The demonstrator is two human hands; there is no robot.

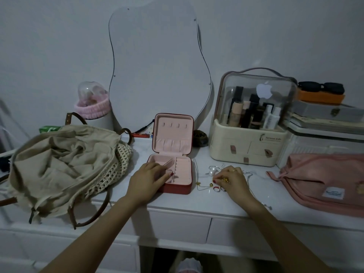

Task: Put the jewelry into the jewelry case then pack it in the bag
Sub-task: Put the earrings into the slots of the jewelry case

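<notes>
Gold jewelry (224,180) is pinched by the right hand (230,181) on the tabletop (197,201). The open case (171,174) is touched by the spread left hand (148,179).

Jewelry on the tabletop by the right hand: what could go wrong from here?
1. The right hand pinches a gold piece amid thin chains; lifting it could snag and drag one.
2. Small rings lie near the front edge of the tabletop; a sweep of the wrist could knock them off.
3. The left hand rests on the open jewelry case, covering some compartments.
</notes>
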